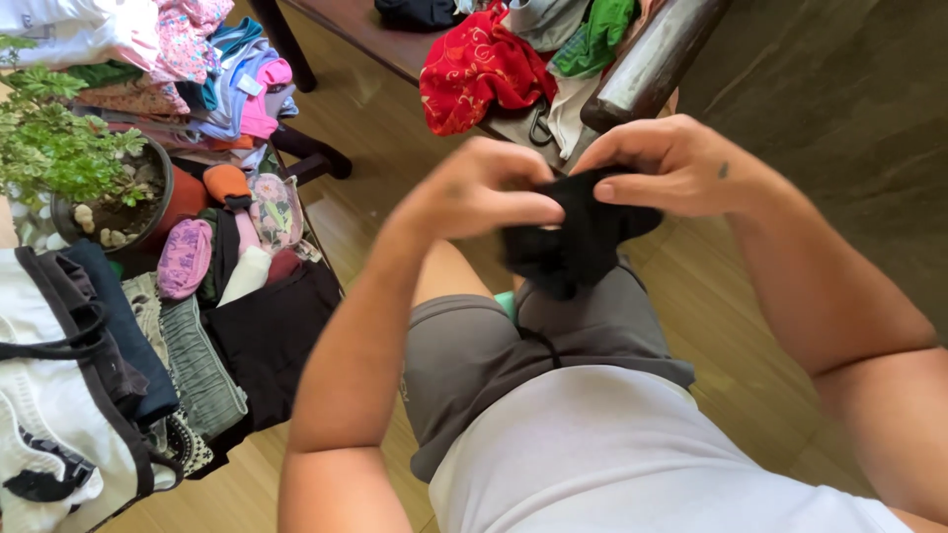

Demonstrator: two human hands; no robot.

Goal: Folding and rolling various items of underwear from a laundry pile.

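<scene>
1. Your left hand (484,192) pinches the near edge of a small black knitted fabric item (578,237), thumb and fingers closed on the cloth.
2. Your right hand (671,163) grips the top of the same black item, fingertips pressed onto it.
3. The black item hangs bunched between both hands, above your lap and your grey shorts (494,365); its exact kind cannot be told.
4. A small green patch (506,301) shows just below the black item, between your legs.
5. Left of the black item, well apart, lies a spread of folded clothes (197,365) in grey, black and navy, with small rolled pieces in pink, purple and orange (227,183) behind them.
6. A potted green plant in a dark round pot (59,158) stands further left of the black item.
7. Beyond the black item, a red patterned cloth (474,69) and a green cloth (597,35) rest on a dark wooden bench (647,64).
8. The floor (365,128) is light wooden boards.
</scene>
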